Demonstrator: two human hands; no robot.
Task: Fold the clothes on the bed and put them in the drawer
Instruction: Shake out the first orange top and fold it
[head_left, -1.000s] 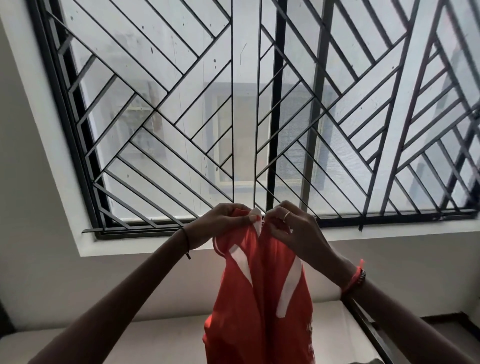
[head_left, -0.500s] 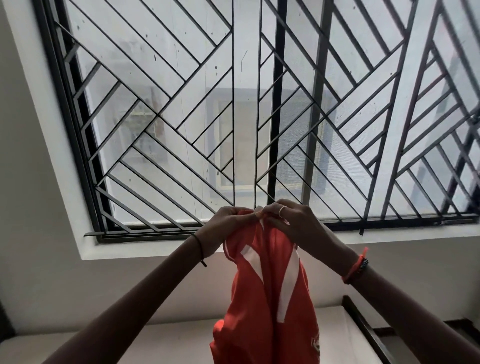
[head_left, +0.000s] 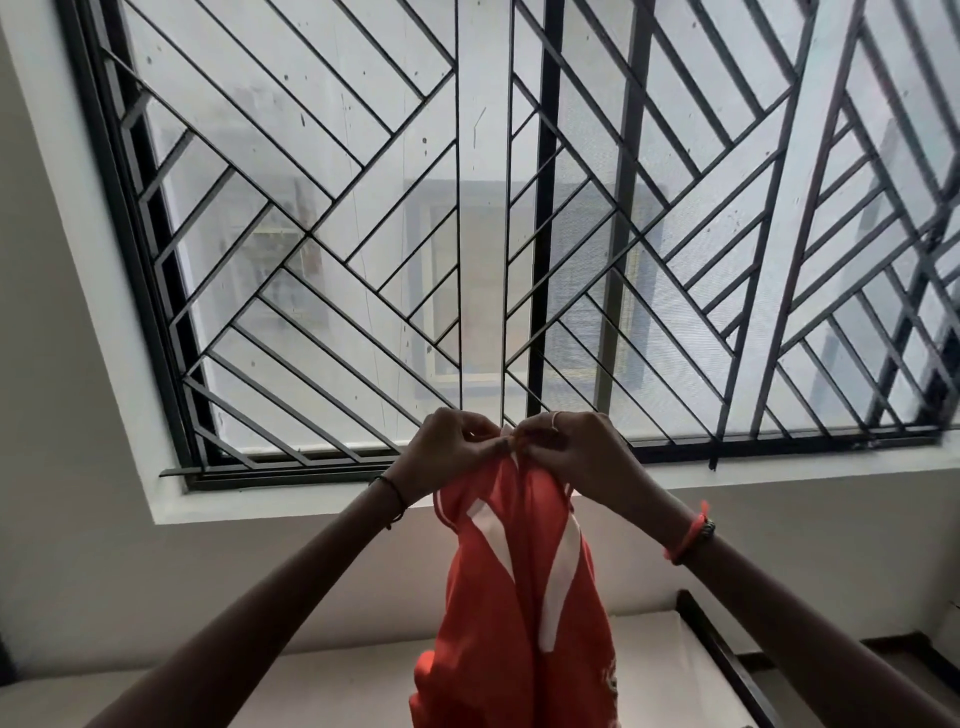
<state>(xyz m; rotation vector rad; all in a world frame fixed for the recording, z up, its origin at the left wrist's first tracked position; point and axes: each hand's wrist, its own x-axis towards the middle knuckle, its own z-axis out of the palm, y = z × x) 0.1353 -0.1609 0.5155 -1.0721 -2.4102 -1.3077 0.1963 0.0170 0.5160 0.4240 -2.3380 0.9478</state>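
head view: the left hand (head_left: 448, 451) and the right hand (head_left: 574, 457) are raised close together, and each pinches the top edge of the orange-red cloth garment with white stripes (head_left: 519, 597). the garment hangs from the hands toward 6 o'clock. the black metal window grille (head_left: 363, 234) is behind, at 12 o'clock.

- red garment (head_left: 519, 597): hangs below both hands, hem cut off by the bottom edge, type unclear.
- Its top edge: buried under the fingers of left hand (head_left: 447, 449) and right hand (head_left: 571, 452).
- white print (head_left: 609, 680) low on it, below right hand: too small to read.
- bed (head_left: 322, 675) under the hands: partly behind the garment.
- Outside the window (head_left: 363, 208) above the hands: blurred.
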